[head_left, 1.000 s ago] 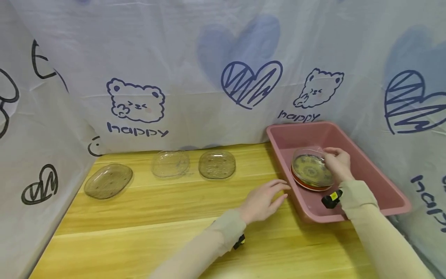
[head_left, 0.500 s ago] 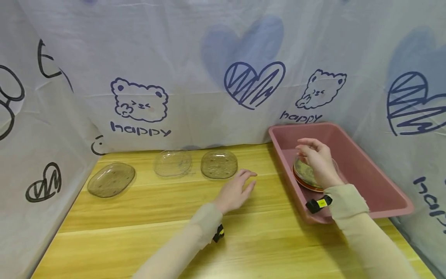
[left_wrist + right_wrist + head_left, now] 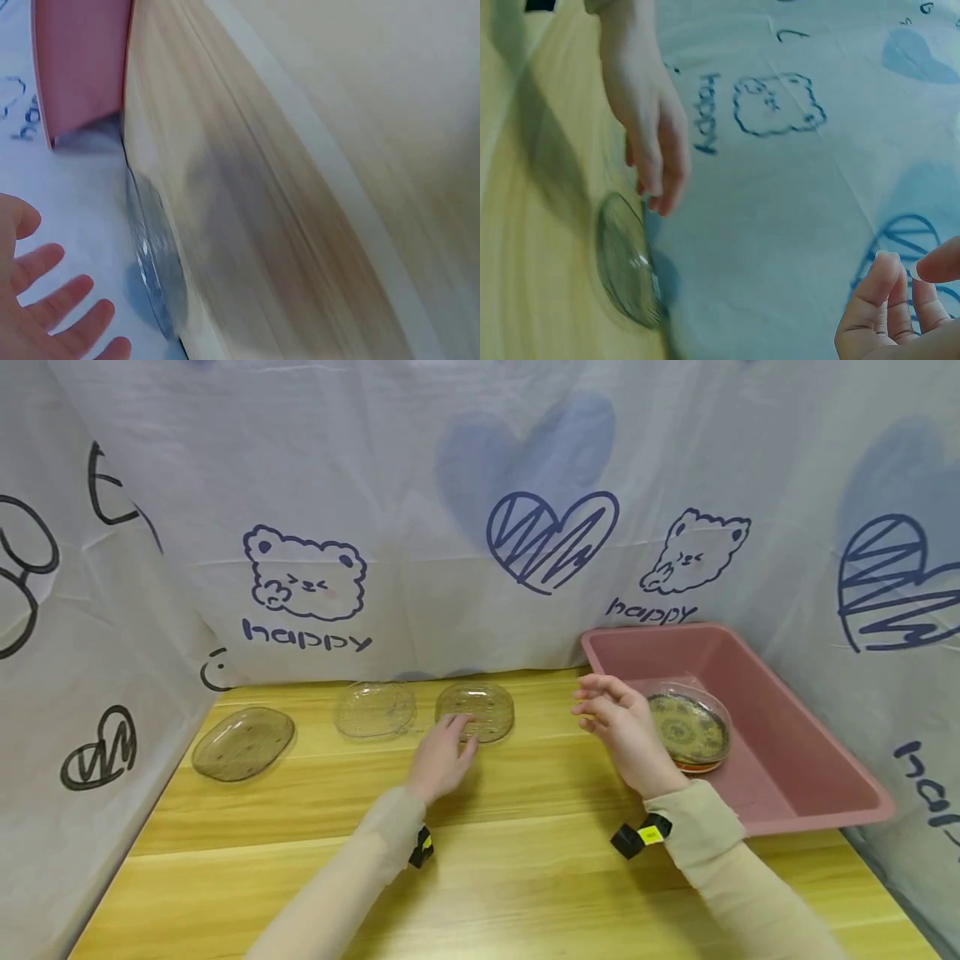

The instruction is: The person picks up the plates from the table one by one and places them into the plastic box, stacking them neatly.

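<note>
My left hand (image 3: 438, 764) reaches over the table at the near left edge of a brownish clear plate (image 3: 491, 714); contact cannot be made out. Its fingers are spread apart in the left wrist view, with nothing held. My right hand (image 3: 626, 735) hovers by the left rim of a pink basin (image 3: 795, 768), its fingers loosely bent and holding nothing. Inside the basin lies a stack of round plates (image 3: 690, 727), a clear one over a yellowish patterned one, with a red edge below. The right hand hides part of the basin's left wall.
Further left on the wooden table (image 3: 525, 893) lie a colourless clear plate (image 3: 375, 710) and another brownish clear plate (image 3: 243, 745) near the left edge. A printed white cloth (image 3: 420, 610) stands as a wall behind and on both sides.
The right hand has let go of the clear plate on the stack and moved left out of the basin. My left hand has moved left, from the basin's side to the brownish plate.
</note>
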`<state>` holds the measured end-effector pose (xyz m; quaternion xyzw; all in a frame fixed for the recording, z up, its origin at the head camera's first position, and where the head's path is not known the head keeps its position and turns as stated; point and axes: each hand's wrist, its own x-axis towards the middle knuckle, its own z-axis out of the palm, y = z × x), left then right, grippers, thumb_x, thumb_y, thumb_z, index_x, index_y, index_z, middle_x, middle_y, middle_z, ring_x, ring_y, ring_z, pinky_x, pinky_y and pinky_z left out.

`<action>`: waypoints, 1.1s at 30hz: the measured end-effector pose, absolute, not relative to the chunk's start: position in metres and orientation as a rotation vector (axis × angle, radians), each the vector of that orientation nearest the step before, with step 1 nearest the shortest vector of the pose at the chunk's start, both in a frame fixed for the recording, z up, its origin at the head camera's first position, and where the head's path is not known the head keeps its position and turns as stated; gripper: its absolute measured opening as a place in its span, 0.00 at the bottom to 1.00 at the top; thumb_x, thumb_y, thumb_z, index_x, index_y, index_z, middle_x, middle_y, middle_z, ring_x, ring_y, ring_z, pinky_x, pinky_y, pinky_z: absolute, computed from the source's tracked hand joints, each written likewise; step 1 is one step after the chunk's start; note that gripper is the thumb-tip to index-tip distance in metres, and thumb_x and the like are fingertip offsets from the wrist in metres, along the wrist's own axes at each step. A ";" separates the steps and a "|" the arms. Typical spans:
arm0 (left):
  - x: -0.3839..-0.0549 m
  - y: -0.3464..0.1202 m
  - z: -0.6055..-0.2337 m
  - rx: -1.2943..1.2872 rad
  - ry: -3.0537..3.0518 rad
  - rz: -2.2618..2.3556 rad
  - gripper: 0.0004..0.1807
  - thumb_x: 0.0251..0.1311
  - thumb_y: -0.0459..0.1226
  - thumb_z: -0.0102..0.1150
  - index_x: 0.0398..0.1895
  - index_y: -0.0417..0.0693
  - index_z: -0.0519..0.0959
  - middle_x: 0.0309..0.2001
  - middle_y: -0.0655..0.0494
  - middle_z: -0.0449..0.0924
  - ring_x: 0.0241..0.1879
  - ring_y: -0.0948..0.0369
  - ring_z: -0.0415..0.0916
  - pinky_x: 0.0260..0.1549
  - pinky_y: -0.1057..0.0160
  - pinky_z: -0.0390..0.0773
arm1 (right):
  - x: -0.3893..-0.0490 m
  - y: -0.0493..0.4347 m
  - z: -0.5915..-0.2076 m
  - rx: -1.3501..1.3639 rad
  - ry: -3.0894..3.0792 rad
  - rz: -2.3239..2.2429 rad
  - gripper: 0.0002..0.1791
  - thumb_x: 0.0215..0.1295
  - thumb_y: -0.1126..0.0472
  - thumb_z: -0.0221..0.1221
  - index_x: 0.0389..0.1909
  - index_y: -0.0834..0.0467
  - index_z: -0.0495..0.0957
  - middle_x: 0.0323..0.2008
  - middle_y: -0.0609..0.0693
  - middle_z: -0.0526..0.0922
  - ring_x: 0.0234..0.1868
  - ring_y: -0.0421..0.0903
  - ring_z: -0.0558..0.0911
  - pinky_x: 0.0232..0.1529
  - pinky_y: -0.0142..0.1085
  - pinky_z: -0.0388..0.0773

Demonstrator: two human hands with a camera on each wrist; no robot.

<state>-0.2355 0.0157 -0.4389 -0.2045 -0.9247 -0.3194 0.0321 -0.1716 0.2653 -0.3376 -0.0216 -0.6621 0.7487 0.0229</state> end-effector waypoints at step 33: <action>-0.252 -0.072 -0.454 -0.219 -3.162 -0.526 0.30 0.75 0.46 0.44 0.73 0.38 0.64 0.72 0.35 0.65 0.72 0.35 0.61 0.69 0.32 0.65 | -0.173 0.186 -0.421 -0.466 -1.895 2.763 0.21 0.64 0.73 0.48 0.59 0.65 0.69 0.43 0.51 0.76 0.39 0.41 0.77 0.44 0.29 0.77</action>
